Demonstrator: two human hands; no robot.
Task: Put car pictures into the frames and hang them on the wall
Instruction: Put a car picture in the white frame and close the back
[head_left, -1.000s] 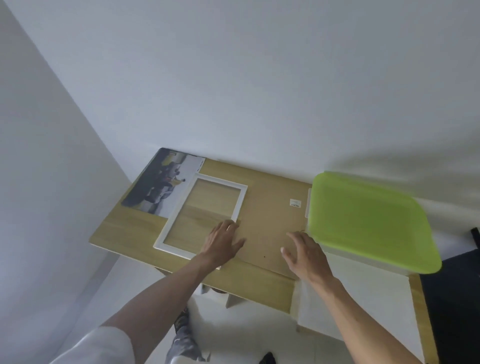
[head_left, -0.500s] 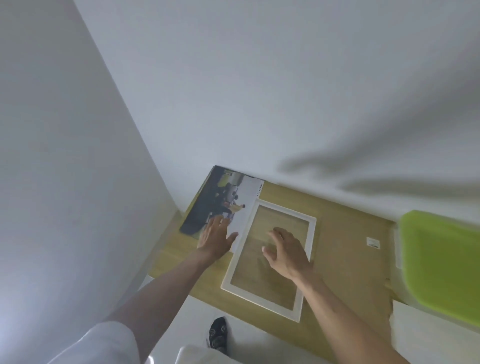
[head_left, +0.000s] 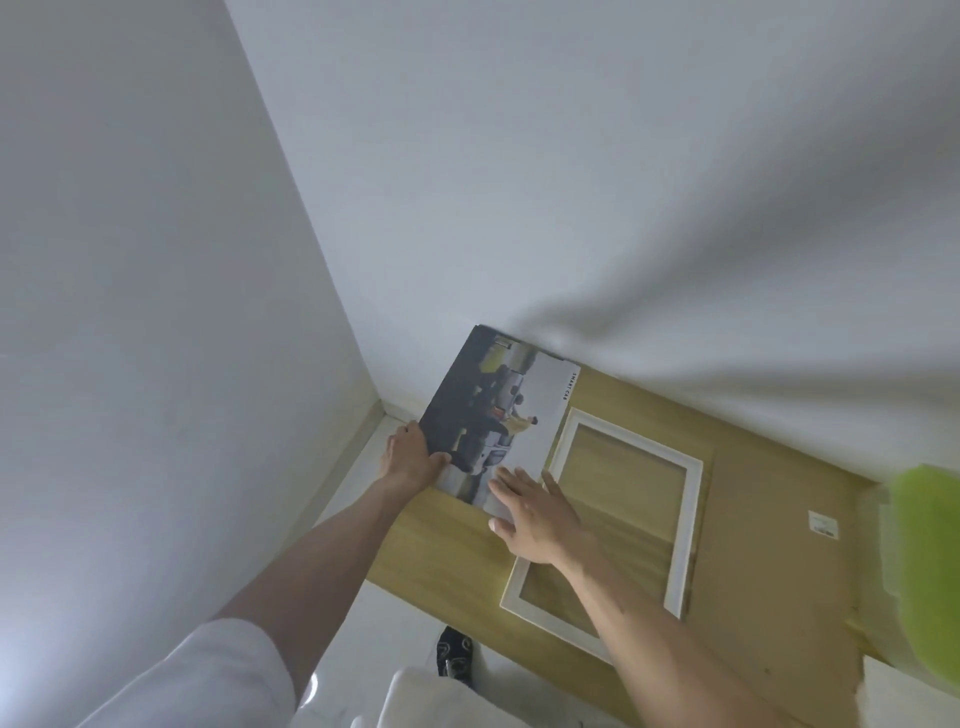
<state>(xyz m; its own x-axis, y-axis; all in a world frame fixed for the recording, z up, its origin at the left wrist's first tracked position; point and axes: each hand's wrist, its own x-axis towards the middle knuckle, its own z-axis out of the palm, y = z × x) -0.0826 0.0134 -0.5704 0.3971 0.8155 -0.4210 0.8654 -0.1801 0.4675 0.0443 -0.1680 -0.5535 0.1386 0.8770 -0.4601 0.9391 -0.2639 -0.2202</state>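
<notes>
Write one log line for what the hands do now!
left hand: grips picture edge | right hand: flat on picture | frame: empty

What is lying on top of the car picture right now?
The right hand lies flat on the car picture's near corner; the left hand's thumb overlaps its left edge. Whatever lies beneath the picture is hidden.
</notes>
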